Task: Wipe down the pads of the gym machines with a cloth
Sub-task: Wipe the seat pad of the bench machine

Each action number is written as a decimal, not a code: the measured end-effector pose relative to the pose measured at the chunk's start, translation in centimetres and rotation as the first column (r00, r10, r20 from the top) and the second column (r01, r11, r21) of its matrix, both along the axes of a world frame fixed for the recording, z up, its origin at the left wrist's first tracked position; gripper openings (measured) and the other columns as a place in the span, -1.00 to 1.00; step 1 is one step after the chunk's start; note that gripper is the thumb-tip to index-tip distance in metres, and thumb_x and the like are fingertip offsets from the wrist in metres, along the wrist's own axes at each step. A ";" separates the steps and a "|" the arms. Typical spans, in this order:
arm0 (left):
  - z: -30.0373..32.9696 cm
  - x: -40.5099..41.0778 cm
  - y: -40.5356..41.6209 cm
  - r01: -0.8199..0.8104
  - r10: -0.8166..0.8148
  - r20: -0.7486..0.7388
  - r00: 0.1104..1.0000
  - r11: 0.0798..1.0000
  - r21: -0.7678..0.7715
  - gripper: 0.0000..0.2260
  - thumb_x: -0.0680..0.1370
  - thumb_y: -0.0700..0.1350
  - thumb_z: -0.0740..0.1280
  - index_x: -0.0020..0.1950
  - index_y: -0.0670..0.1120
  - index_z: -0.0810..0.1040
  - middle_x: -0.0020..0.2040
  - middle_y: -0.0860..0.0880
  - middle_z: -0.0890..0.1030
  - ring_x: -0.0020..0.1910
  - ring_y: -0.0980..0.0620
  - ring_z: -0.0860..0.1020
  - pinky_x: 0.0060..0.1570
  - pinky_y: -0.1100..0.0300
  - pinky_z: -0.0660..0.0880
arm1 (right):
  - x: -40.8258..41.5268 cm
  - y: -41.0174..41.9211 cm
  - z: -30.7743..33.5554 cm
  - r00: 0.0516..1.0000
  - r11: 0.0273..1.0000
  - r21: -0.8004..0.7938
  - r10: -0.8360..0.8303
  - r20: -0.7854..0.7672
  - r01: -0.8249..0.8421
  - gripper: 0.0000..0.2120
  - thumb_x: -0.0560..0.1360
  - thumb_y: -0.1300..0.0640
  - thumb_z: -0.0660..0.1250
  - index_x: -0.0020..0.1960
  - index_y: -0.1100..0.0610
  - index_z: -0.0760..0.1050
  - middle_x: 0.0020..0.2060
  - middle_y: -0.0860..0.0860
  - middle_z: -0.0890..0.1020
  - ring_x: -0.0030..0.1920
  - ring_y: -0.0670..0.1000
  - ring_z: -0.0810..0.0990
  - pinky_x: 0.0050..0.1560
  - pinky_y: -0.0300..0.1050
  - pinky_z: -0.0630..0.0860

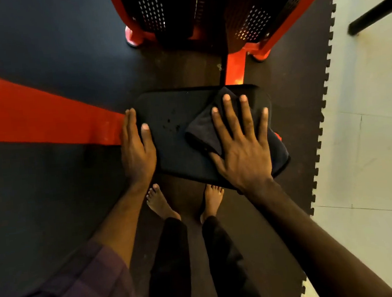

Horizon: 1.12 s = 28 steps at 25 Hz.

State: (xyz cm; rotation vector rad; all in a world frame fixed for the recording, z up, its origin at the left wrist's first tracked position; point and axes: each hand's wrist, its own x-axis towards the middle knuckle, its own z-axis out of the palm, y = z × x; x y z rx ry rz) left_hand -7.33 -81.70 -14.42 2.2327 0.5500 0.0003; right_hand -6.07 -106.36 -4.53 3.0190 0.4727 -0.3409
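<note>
A black seat pad (172, 117) of a red gym machine lies below me at the middle of the view, with a few wet spots near its centre. A dark folded cloth (202, 128) lies on the pad's right half. My right hand (242, 144) presses flat on the cloth with fingers spread and straight. My left hand (137, 149) rests on the pad's left edge, thumb on top and straight fingers down the side.
A red frame bar (31, 116) runs from the left to the pad. The machine's red uprights and perforated black guard (245, 21) stand behind it. My bare feet (183, 202) stand on the black rubber floor; pale tile (373, 107) lies on the right.
</note>
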 end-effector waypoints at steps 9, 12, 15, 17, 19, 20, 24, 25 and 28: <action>-1.6 0.0 0.1 0.014 -0.020 0.068 0.997 0.996 0.090 -0.51 0.79 0.04 0.04 0.71 -0.10 0.17 0.71 -0.05 0.18 0.69 0.07 0.13 0.60 0.30 0.07 | 1.8 -0.6 -0.7 0.994 0.994 0.033 -0.108 0.005 0.108 -0.19 0.65 -0.22 0.20 0.73 0.09 -0.04 0.71 0.16 -0.12 0.69 0.29 -0.19 0.61 0.44 -0.12; -1.4 0.0 0.0 0.005 -0.009 0.044 0.999 0.995 0.095 -0.49 0.78 0.07 0.03 0.71 -0.07 0.16 0.71 -0.03 0.18 0.68 0.09 0.13 0.55 0.41 0.03 | 0.1 -2.5 -0.3 0.985 0.985 0.009 0.171 -0.014 -0.171 -0.19 0.66 -0.22 0.22 0.73 0.10 -0.04 0.71 0.14 -0.11 0.70 0.24 -0.17 0.61 0.43 -0.05; -1.3 0.0 0.1 -0.005 0.002 0.029 1.000 0.994 0.105 -0.49 0.77 0.09 0.04 0.71 -0.05 0.17 0.71 -0.01 0.20 0.68 0.11 0.14 0.51 0.48 0.01 | 0.2 -5.6 0.4 0.985 0.985 0.033 0.171 0.009 -0.171 -0.23 0.67 -0.20 0.18 0.73 0.11 -0.03 0.71 0.14 -0.08 0.70 0.23 -0.15 0.63 0.40 -0.01; -1.5 0.0 0.1 -0.002 -0.001 0.031 1.000 0.994 0.113 -0.48 0.77 0.10 0.04 0.71 -0.06 0.18 0.70 -0.01 0.21 0.67 0.11 0.15 0.50 0.50 0.00 | 3.0 -3.0 -0.8 1.000 1.000 0.026 -0.017 0.013 0.017 -0.22 0.68 -0.24 0.11 0.73 0.12 -0.06 0.71 0.17 -0.11 0.69 0.25 -0.19 0.63 0.40 -0.09; -1.7 0.1 0.1 -0.003 -0.003 0.047 0.999 0.993 0.121 -0.48 0.77 0.10 0.05 0.70 -0.07 0.21 0.69 -0.02 0.23 0.67 0.10 0.17 0.50 0.49 0.03 | 4.7 -0.2 -1.1 1.000 0.999 -0.024 -0.022 -0.003 0.022 -0.20 0.68 -0.25 0.12 0.73 0.14 -0.08 0.70 0.18 -0.14 0.69 0.27 -0.19 0.62 0.42 -0.12; -1.9 0.0 0.2 -0.010 0.003 0.052 0.999 0.992 0.127 -0.48 0.77 0.10 0.06 0.70 -0.07 0.22 0.69 -0.02 0.24 0.66 0.10 0.18 0.50 0.49 0.04 | 4.4 0.0 -1.0 0.996 0.996 -0.041 0.085 -0.003 -0.085 -0.20 0.68 -0.24 0.13 0.73 0.14 -0.08 0.70 0.18 -0.13 0.69 0.26 -0.18 0.62 0.42 -0.10; -1.8 0.0 0.3 -0.016 0.010 0.048 0.999 0.991 0.130 -0.48 0.77 0.12 0.05 0.70 -0.04 0.20 0.70 0.00 0.23 0.66 0.16 0.15 0.47 0.50 0.07 | 2.3 -5.6 0.9 0.948 0.948 -0.018 0.317 -0.030 -0.317 -0.25 0.70 -0.21 0.12 0.73 0.10 -0.06 0.71 0.13 -0.10 0.70 0.20 -0.15 0.62 0.41 0.01; -1.9 -0.1 0.3 -0.013 0.006 0.055 0.998 0.992 0.129 -0.48 0.77 0.12 0.05 0.70 -0.04 0.20 0.70 0.00 0.22 0.65 0.16 0.15 0.47 0.48 0.09 | 3.0 -5.5 0.6 0.971 0.971 -0.023 0.237 -0.012 -0.237 -0.25 0.69 -0.22 0.10 0.73 0.10 -0.07 0.71 0.14 -0.11 0.70 0.21 -0.16 0.62 0.41 -0.03; -2.2 0.0 0.3 -0.012 0.003 0.073 0.997 0.992 0.125 -0.48 0.77 0.12 0.05 0.70 -0.05 0.21 0.69 0.00 0.23 0.66 0.13 0.18 0.49 0.43 0.12 | 6.5 -0.1 -1.1 1.000 0.998 -0.062 0.002 -0.022 -0.003 -0.21 0.69 -0.25 0.10 0.73 0.12 -0.11 0.71 0.16 -0.15 0.70 0.23 -0.20 0.62 0.42 -0.14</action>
